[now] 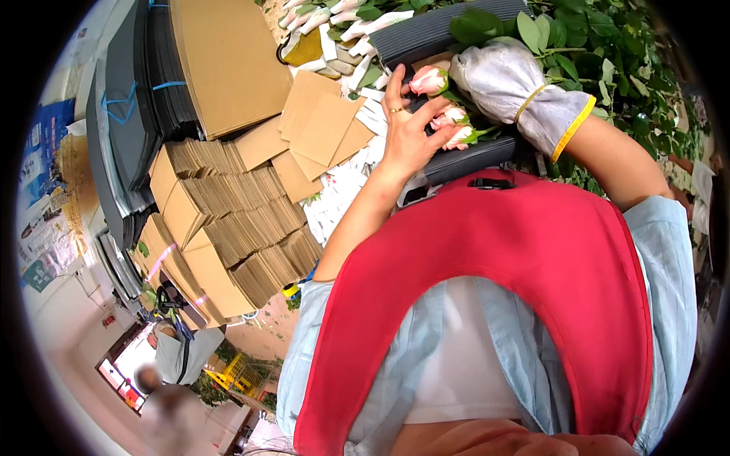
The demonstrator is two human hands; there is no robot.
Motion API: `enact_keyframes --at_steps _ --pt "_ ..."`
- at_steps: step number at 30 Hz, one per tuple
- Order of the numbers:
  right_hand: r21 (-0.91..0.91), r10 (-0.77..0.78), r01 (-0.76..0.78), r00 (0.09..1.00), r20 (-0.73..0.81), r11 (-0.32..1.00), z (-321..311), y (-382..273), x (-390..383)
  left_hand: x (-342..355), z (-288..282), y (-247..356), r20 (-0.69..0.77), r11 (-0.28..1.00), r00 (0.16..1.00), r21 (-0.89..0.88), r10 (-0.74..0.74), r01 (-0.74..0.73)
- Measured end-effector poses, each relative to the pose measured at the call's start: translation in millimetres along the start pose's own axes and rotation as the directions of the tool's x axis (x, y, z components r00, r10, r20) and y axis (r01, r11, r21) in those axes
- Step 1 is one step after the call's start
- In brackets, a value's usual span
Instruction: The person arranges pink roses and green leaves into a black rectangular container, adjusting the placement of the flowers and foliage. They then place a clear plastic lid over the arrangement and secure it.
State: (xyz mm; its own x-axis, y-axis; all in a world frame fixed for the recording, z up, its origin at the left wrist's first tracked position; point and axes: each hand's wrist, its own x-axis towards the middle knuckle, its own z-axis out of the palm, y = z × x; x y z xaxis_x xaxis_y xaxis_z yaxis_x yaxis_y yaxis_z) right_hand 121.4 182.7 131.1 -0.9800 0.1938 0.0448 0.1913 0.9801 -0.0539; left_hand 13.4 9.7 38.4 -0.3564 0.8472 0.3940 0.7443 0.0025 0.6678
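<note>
My left hand [409,131], with a gold ring, lies against pink roses [430,79], its fingers spread over and beside the blooms. A lower pink bloom [461,137] sits by its thumb. My right hand [490,80], in a pale grey glove with yellow trim, is bent over the stems beside the upper bloom; its fingertips and what they grip are hidden. The roses lie between a dark ribbed strip [437,34] above and another dark padded strip [471,156] below. Green rose foliage [578,45] surrounds the right hand.
Stacked cardboard sheets [228,68], folded card bundles [243,228] and loose card squares [319,121] are at left, with dark sheet stacks [122,114]. White-wrapped items [342,23] lie beyond. Another person [182,357] is at lower left near a yellow crate [236,372].
</note>
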Motion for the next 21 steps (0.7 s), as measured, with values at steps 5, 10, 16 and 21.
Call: enact_keyframes --at_steps 5,10,16,21 --pt "0.126 0.051 -0.059 0.997 0.063 0.990 -1.2 -4.3 0.1 21.3 -14.3 -4.7 0.151 0.976 0.974 0.109 0.170 -0.187" --pt "0.516 0.154 -0.111 0.987 -0.042 0.849 -27.4 21.4 -37.4 14.7 -8.0 -15.8 0.145 0.998 0.989 -0.050 0.032 -0.025" --pt "-0.234 0.590 -0.602 0.797 -0.126 0.763 -61.6 98.7 -89.7 21.6 -1.6 -4.9 0.079 0.993 0.995 -0.102 0.066 -0.058" --pt "-0.154 0.617 -0.598 0.750 0.238 0.786 -41.7 118.8 -74.6 31.1 -23.5 16.2 0.172 0.954 0.957 -0.153 -0.232 0.258"
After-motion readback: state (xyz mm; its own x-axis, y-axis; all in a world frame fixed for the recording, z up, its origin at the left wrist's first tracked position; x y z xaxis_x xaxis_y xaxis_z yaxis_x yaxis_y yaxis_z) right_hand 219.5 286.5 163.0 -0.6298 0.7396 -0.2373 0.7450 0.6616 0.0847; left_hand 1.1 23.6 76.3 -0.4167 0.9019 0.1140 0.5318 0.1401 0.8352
